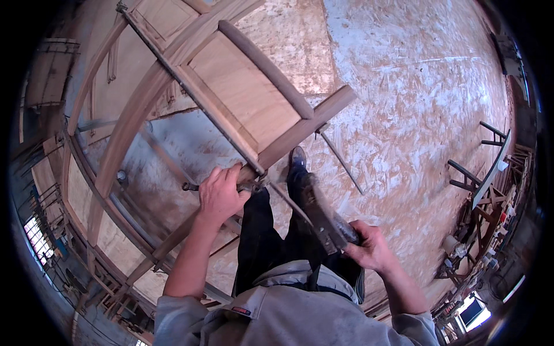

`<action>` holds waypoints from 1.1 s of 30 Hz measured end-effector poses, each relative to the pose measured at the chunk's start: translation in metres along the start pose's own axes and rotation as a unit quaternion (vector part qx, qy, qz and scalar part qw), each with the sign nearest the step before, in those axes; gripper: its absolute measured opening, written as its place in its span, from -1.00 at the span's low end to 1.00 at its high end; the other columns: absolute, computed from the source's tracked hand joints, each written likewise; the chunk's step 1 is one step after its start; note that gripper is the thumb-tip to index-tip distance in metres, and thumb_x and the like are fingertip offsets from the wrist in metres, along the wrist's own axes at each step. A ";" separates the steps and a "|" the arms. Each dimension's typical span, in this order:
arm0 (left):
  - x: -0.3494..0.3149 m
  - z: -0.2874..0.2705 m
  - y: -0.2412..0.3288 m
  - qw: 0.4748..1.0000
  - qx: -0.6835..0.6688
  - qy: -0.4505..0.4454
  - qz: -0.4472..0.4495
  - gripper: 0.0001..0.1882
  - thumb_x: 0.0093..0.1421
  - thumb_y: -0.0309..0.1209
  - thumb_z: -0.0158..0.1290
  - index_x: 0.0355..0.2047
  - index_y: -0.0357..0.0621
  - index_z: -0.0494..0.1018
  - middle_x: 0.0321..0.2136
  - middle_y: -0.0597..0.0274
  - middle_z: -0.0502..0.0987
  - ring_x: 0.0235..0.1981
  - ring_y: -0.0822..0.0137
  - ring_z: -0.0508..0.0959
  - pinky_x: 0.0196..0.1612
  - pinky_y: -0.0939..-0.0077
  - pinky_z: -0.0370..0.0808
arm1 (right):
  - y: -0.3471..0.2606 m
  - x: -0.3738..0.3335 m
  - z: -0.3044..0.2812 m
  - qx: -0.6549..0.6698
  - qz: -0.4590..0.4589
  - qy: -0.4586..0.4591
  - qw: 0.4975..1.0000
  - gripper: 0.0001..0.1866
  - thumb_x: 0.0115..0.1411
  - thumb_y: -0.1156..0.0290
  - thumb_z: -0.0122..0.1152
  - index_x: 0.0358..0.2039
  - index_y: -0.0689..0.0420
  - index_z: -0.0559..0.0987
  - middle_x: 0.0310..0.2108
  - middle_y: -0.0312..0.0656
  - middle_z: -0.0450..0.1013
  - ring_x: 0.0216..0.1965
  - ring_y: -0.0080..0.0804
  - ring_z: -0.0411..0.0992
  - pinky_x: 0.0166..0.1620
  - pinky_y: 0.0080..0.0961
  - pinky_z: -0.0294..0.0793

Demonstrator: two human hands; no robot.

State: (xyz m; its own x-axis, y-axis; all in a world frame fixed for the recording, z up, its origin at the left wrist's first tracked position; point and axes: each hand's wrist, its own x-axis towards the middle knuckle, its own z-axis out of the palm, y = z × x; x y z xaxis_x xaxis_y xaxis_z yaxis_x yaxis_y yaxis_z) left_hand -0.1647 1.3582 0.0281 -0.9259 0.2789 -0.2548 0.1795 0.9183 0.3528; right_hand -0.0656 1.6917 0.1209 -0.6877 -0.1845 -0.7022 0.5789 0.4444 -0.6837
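A long metal bar clamp (199, 104) lies across a curved wooden frame (138, 104) with pale inset panels. At the clamp's near end, my left hand (221, 196) is closed around its screw end, and a short dark handle (190, 186) sticks out to the left of it. A wooden rail (309, 124) meets the clamp end close to those fingers. In front of my right thigh, my right hand (369, 247) grips a dark, bulky tool (326, 226) with a brownish, worn body. Its exact kind is unclear. A thin rod (291, 205) runs from the clamp end toward that tool.
Another metal rod (341, 161) slants down from the rail's right end. My shoe (298, 158) stands close to the frame on the stained floor (410, 115). At the right are a narrow bench (490, 170) and piled wood and odds (479, 236). More curved framework (86, 190) spreads at left.
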 end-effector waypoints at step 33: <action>0.010 0.005 0.000 0.998 -0.061 0.023 -0.015 -0.33 -0.41 -0.33 0.31 -0.16 -0.19 0.45 -0.46 0.11 0.50 -0.33 0.10 0.53 -0.28 0.24 0.48 | -0.062 0.149 -0.084 0.389 0.131 -0.045 0.911 -0.73 0.36 0.20 -0.06 -0.18 0.17 0.30 -0.63 -0.18 0.37 -0.78 -0.43 0.37 -0.74 -0.54 0.42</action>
State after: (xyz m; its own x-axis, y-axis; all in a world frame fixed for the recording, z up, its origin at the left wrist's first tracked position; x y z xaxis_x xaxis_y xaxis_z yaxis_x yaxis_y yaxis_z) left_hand -0.1727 1.3628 0.0216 -0.9452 0.2360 -0.2258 0.1122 0.8838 0.4541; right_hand -0.2409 1.7103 0.0755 -0.4633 -0.2483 -0.8507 0.8770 -0.2667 -0.3997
